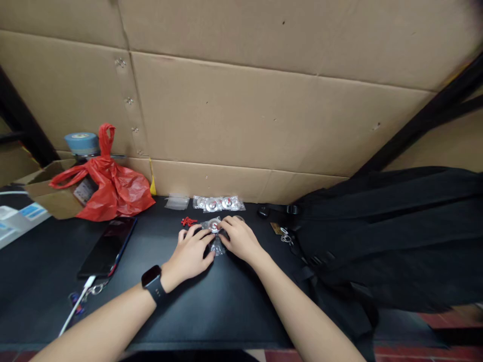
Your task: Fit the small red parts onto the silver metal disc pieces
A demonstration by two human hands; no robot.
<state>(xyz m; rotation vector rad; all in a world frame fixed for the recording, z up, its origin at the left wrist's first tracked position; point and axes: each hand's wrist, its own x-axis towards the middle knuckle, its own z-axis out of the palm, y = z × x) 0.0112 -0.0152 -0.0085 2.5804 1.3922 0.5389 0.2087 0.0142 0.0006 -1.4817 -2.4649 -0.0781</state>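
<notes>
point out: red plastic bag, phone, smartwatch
red plastic bag (115,191), head view, middle of its crumpled body
phone (108,246), head view, centre of its dark screen
smartwatch (151,277), head view, its face

a: what colours are around that black tabletop (211,301)?

b: shiny silver disc (214,225) in clear wrap mid-table, tiny red knot (188,220) just left of it. bright red plastic bag (111,186) at the table's far left, pale blue tape roll (82,143) behind it. black phone (108,246), black smartwatch (153,282), black cloth (381,236) at right, plain brown cardboard (245,110) behind the table.
</notes>
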